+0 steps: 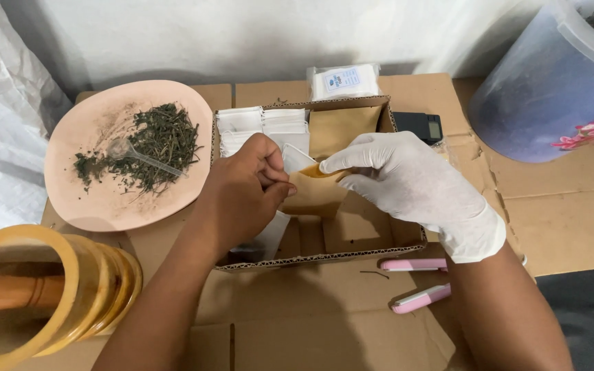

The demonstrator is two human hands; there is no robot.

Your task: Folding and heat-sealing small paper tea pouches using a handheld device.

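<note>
Bare left hand (245,189) and white-gloved right hand (407,182) meet over an open cardboard box (352,237); both are pinched shut on a small brown paper pouch (314,192), left fingers curled at its left edge, right thumb and forefinger gripping its top rim, mouth of the pouch looks slightly parted; pouch is held just above the box interior, near the middle. Inside the box at the back left, stacks of white sachets (262,124); a brown paper sheet (342,127) stands against the back wall. Behind the box a clear packet of white sachets (344,81); just right of the box a small black digital scale (421,126). Left of the box a pink plate (87,199) with dried green herb (156,141) and a clear plastic spoon (135,154) lying in it. Bottom left, a yellowish mortar (42,295) with wooden pestle (5,288) inside. In front of the box, a pink sealer tool (417,282), partly hidden by the right forearm. Top right, a translucent plastic container (551,82); everything sits on flattened cardboard (297,323).
</note>
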